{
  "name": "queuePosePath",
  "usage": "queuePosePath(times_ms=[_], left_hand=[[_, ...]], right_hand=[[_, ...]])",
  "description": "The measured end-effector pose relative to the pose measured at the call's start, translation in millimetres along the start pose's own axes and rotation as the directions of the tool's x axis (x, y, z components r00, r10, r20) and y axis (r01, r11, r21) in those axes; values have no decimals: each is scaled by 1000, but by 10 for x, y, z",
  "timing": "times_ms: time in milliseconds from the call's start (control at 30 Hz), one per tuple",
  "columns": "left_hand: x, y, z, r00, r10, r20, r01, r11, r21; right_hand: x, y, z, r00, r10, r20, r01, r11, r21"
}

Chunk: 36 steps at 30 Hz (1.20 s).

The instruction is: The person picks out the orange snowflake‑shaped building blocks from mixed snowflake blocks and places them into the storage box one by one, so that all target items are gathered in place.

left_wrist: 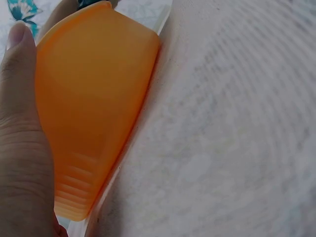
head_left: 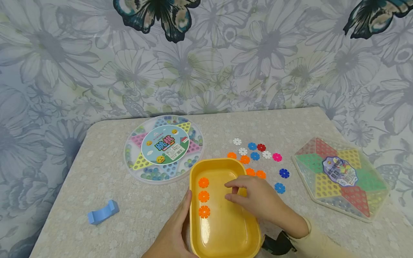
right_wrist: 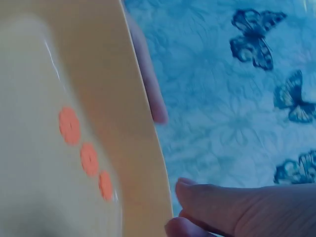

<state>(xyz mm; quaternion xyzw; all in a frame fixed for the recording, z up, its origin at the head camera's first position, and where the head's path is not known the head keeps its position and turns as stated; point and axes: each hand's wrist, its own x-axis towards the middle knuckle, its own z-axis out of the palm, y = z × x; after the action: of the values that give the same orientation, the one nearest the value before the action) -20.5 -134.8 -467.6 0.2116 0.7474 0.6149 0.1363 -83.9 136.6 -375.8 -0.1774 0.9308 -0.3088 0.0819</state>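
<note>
A yellow tray [head_left: 222,222] lies lengthwise before me, with three orange flower-shaped discs [head_left: 204,196] in a column along its left side. Against the tray's outer left wall rests my left hand [head_left: 174,225], one straight digit running along it. The left wrist view shows a thumb [left_wrist: 17,84] beside the wall; the other fingers are mostly hidden. Over the tray's right half hovers my right hand [head_left: 258,197], thumb and forefinger apart, nothing visible between them. Beyond it lie loose flower discs on the table, orange [head_left: 245,159], blue [head_left: 255,156], white [head_left: 242,151], red [head_left: 261,147] and pink [head_left: 277,157].
A round Chinese checkers case [head_left: 132,168] with marbles lies behind the tray to the left. Another board-game case [head_left: 368,182], six-sided, lies at the right. At the left sits a curved light-blue piece [head_left: 103,213]. The patterned table [head_left: 64,208] meets a flowered backdrop.
</note>
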Motion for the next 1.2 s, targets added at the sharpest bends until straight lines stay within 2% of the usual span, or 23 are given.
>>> queuePosePath(times_ms=[33, 100, 267, 333, 467, 533, 600, 733, 867, 1067, 1200], left_hand=[[-1, 13, 3, 1000, -18, 4, 18, 999, -33], [-1, 26, 4, 1000, -21, 3, 22, 999, -39], [-4, 60, 2, 998, -60, -2, 60, 998, -10], [-5, 88, 3, 995, -95, 10, 95, 994, -57], [-7, 186, 11, 983, -180, 34, 183, 969, -165], [-3, 209, 11, 980, -195, 37, 199, 966, -168], [-1, 201, 10, 979, -202, 26, 203, 972, -119], [5, 104, -3, 986, -166, 13, 166, 986, -30], [11, 25, -13, 996, -85, 2, 85, 996, 29], [18, 9, -10, 998, -68, 17, 68, 997, -34], [32, -23, -12, 1000, 7, -2, -7, 999, 35]], right_hand=[[-10, 49, -39, 1000, 16, -25, -16, 1000, 3], [-24, 148, -118, 996, 47, -76, -46, 999, 18], [-31, 386, -255, 983, 88, -163, -80, 995, 56], [-15, 483, -272, 979, 88, -182, -80, 995, 52], [49, 676, -271, 973, 97, -210, -96, 995, 14], [90, 780, -271, 973, 119, -199, -124, 992, -10], [130, 884, -269, 974, 150, -169, -157, 987, -28], [180, 1061, -260, 977, 191, -91, -198, 977, -76], [193, 1144, -250, 983, 176, -47, -180, 977, -110], [197, 1175, -238, 985, 169, -39, -172, 980, -99], [201, 1200, -227, 989, 144, -43, -147, 986, -83]])
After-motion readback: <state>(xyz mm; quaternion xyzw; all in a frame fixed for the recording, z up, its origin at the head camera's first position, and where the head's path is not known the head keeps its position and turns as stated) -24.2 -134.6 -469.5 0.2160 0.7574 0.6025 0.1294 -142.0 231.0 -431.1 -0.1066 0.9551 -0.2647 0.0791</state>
